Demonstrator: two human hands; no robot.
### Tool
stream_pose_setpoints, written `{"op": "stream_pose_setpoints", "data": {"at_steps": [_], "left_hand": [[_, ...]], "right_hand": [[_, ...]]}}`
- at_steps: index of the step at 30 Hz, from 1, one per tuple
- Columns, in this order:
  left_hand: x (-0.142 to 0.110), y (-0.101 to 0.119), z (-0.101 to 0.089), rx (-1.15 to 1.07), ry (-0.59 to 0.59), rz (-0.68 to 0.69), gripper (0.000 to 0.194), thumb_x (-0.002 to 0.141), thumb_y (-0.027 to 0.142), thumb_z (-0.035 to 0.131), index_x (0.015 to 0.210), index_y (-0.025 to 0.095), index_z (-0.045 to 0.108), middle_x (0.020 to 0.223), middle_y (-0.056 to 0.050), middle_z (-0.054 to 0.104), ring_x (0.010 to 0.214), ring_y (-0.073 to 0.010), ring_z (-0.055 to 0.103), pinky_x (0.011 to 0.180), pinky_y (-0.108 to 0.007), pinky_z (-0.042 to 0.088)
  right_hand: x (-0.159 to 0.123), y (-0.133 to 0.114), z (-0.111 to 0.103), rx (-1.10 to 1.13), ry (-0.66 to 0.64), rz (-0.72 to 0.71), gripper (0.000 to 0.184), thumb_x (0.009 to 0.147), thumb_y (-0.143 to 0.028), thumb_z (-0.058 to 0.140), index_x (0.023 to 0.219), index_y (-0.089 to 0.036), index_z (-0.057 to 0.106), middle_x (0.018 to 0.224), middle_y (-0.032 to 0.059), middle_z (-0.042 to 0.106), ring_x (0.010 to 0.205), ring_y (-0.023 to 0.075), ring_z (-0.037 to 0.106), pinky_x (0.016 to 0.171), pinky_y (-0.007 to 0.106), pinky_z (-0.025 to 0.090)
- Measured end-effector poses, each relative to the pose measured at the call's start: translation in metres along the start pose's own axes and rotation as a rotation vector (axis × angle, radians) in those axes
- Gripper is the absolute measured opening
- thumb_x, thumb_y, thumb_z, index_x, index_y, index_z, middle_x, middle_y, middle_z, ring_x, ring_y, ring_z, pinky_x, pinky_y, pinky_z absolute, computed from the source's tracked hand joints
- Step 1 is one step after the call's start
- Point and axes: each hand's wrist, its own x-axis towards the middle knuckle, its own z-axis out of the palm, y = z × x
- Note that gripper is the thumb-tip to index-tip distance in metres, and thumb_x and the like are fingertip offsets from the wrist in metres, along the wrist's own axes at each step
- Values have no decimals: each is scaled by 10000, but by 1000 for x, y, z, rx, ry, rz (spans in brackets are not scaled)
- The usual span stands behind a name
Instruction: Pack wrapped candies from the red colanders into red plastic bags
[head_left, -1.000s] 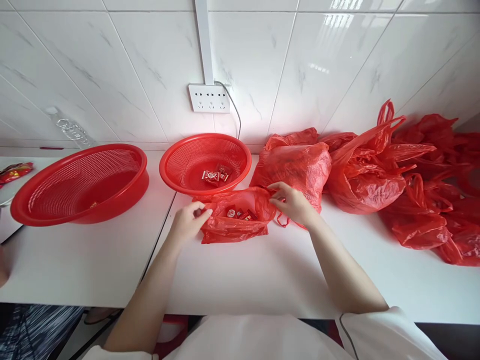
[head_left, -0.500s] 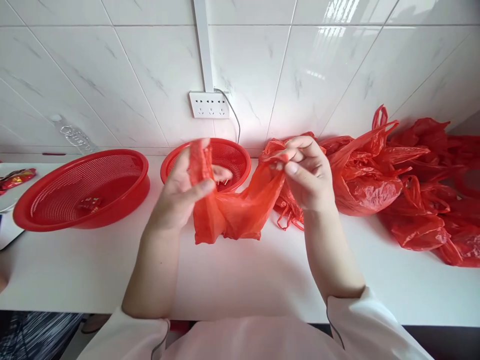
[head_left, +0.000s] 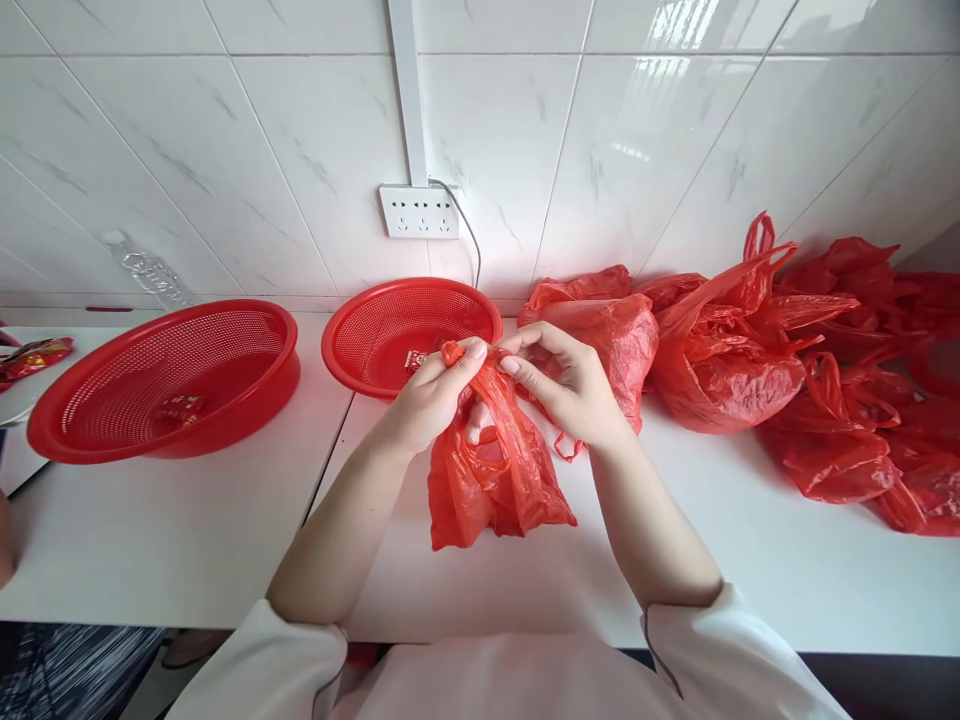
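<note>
The left hand [head_left: 429, 402] grips the bunched top of a red bag [head_left: 521, 490], and the right hand [head_left: 571, 388] pinches the same plastic between thumb and finger. The bag is over the near part of the table [head_left: 480, 590], nearer than a basket [head_left: 364, 335] holding a wrapped packet [head_left: 414, 360]; a full sack [head_left: 621, 330] sits beyond, to the right

Single head-worn camera looks forward and down from above the near edge of the white table [head_left: 525, 590]. Left hand [head_left: 436, 398] and right hand [head_left: 566, 385] sit close, mid-view; tiled wall [head_left: 510, 120] closes the far side, wide coverage spanning left basket [head_left: 150, 365] to right bags [head_left: 926, 480].
</note>
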Motion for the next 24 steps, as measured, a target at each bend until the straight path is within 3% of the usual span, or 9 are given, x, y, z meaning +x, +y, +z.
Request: {"op": "stream_pose_setpoints", "data": {"at_steps": [4, 7, 9, 11, 13, 15, 17, 20, 24], "left_hand": [[2, -9, -4, 0, 24, -56, 321, 972, 453, 457, 905, 165, 582, 556, 17, 606, 442, -100, 575, 439, -197, 449], [3, -14, -11, 56, 46, -40, 222, 896, 365, 609, 931, 152, 662, 661, -7, 663, 565, -108, 637, 531, -202, 513], [-1, -12, -14, 188, -46, -4, 132, 819, 240, 685, 922, 158, 682, 771, -24, 698, 664, -123, 664, 601, -217, 541], [-7, -7, -15, 406, -144, 60, 201, 779, 138, 681, 974, 181, 665, 854, -24, 711, 734, -132, 670, 637, -223, 545], [-14, -2, -13, 698, -127, 191, 258, 792, 83, 629, 1018, 207, 631, 891, -10, 706, 765, -129, 665, 658, -224, 542], [-16, -1, -13, 1016, 0, 433, 241, 823, 46, 565, 985, 215, 622, 888, -1, 694, 786, -127, 664, 691, -230, 541], [-14, -6, -15, 1279, 132, 745, 233, 841, 10, 520, 920, 200, 629, 883, -12, 686, 791, -127, 668, 709, -227, 543], [-7, -18, -21, 1459, 289, 1087, 216, 851, -1, 531, 886, 182, 639, 886, -31, 692, 756, -122, 681, 705, -213, 553], [-5, -28, -28, 1445, 367, 1159, 177, 869, 54, 581, 934, 195, 666, 888, -20, 727, 767, -129, 711, 730, -217, 579]], "right_hand": [[-14, -1, -7, -52, 34, -50, 87, 885, -278, 649, 890, -192, 636, 853, 28, 647, 784, 140, 621, 716, 289, 528], [-23, -9, -13, -131, -212, -167, 41, 894, -200, 624, 888, -204, 664, 872, 32, 671, 788, 138, 622, 707, 283, 521], [-28, -9, -14, -136, -376, -197, 56, 892, -188, 623, 907, -214, 671, 878, 24, 682, 763, 129, 618, 673, 267, 513], [-30, -5, -12, -104, -341, -158, 23, 888, -219, 638, 885, -213, 660, 835, 13, 674, 717, 121, 607, 641, 258, 500], [-28, 2, -8, -28, -142, -68, 79, 905, -278, 620, 871, -211, 639, 821, 10, 657, 728, 124, 607, 676, 268, 507], [-22, 11, -4, 99, -6, 32, 135, 946, -326, 550, 975, -219, 628, 916, 28, 657, 844, 143, 626, 777, 298, 524], [-15, 20, 0, 244, -42, 130, 249, 968, -348, 497, 1182, -248, 577, 1113, 50, 640, 956, 157, 626, 835, 322, 530], [-7, 30, 6, 375, -189, 218, 389, 946, -353, 525, 1329, -289, 494, 1246, 49, 595, 896, 145, 624, 741, 297, 541], [-8, 37, 11, 321, -147, 190, 211, 909, -360, 584, 1038, -208, 653, 821, 2, 637, 671, 111, 565, 618, 251, 488]]}}
